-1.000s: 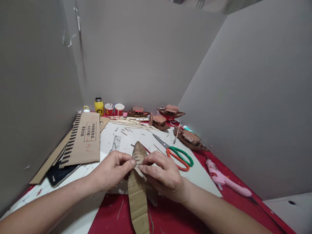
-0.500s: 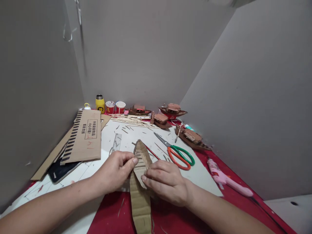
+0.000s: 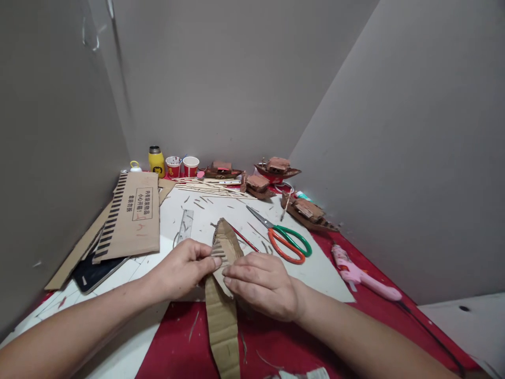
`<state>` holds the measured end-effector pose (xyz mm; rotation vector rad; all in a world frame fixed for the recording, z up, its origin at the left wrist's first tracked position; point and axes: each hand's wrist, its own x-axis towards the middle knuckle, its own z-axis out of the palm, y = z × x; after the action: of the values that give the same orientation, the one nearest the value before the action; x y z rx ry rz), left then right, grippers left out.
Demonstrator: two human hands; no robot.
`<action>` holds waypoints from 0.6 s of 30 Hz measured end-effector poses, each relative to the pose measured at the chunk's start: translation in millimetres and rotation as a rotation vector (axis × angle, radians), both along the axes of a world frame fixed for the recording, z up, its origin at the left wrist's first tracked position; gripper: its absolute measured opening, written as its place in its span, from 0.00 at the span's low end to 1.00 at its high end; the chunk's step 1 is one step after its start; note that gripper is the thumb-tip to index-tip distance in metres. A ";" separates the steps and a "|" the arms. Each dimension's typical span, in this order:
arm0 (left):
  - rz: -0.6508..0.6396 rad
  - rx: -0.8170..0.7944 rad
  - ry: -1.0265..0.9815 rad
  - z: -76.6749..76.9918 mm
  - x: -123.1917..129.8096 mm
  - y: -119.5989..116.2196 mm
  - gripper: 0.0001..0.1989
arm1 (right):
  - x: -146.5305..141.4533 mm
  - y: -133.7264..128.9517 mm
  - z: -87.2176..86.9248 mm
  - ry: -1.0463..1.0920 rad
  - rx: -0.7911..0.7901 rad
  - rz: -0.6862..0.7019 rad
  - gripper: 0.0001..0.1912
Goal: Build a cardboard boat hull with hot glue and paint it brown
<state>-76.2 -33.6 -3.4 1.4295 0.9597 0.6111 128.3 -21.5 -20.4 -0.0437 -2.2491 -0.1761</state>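
A curved, boat-like cardboard piece (image 3: 226, 247) is held between both hands near the table's front, and a long creased cardboard strip (image 3: 223, 331) hangs from it toward the bottom edge. My left hand (image 3: 189, 267) pinches its left side between thumb and fingers. On the right side, my right hand (image 3: 262, 284) is closed on the same piece, its fingertips close to the strip's top. Beyond the right hand lie scissors (image 3: 282, 237) with one orange and one green handle. A thin red stick (image 3: 244, 239) rests behind the cardboard piece.
Flat cardboard (image 3: 132, 216) overlaps a dark tablet-like object (image 3: 94, 273) at left. A clear ruler (image 3: 185, 226), wooden sticks (image 3: 213, 188), brown model boats (image 3: 310, 210), paper cups (image 3: 191, 166) and a yellow bottle (image 3: 157, 162) stand or lie farther back. A pink glue gun (image 3: 365, 276) lies right.
The view has shifted slightly, so the table things appear a little higher and farther left. Both hands keep their hold on the cardboard. White scraps now show at the bottom edge.
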 end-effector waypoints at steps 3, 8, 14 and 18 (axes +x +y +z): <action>0.015 0.018 0.000 -1.3 -1.2 1.0 0.18 | 0.7 -6.2 3.9 -0.032 -0.004 0.046 0.07; -0.003 0.027 0.016 -2.4 -0.1 2.2 0.19 | 5.2 -11.6 1.5 -0.065 -0.017 0.068 0.08; 0.016 0.063 -0.010 5.4 2.2 -0.7 0.17 | 4.8 -3.8 -3.7 -0.008 -0.094 -0.124 0.08; -0.006 0.058 0.002 5.2 0.3 -1.3 0.16 | 3.0 -1.7 -1.4 -0.047 -0.052 -0.209 0.07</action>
<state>-75.9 -34.9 1.8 1.4841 0.9461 0.6375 131.3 -23.2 -21.8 -0.3066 -2.2935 -0.2328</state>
